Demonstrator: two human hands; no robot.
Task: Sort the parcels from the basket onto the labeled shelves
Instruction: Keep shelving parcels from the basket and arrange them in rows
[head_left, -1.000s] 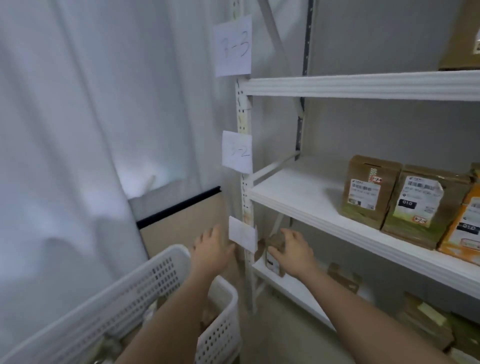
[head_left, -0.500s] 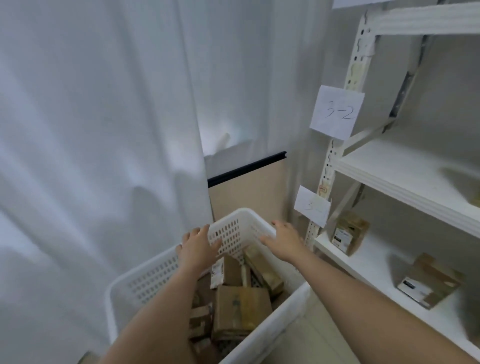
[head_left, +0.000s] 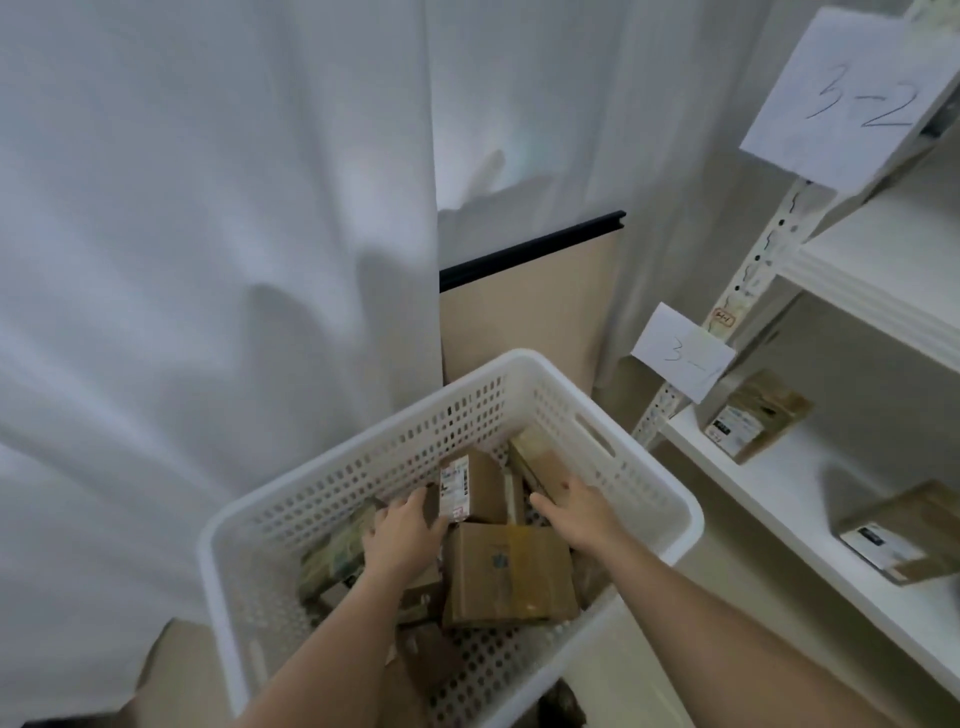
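Here both hands reach into the white basket: left hand and right hand, fingers relaxed, flank an upright labelled parcel.

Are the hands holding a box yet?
Not yet. Both the left hand and right hand reach into the white basket with fingers spread over the cardboard parcels, gripping nothing.

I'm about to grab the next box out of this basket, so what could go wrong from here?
1. The parcels lie jumbled in the white basket; pulling the upright labelled parcel between your left hand and right hand may topple neighbours such as the large taped box.
2. The lower shelf tag reads only partly, so a parcel could be mis-shelved.
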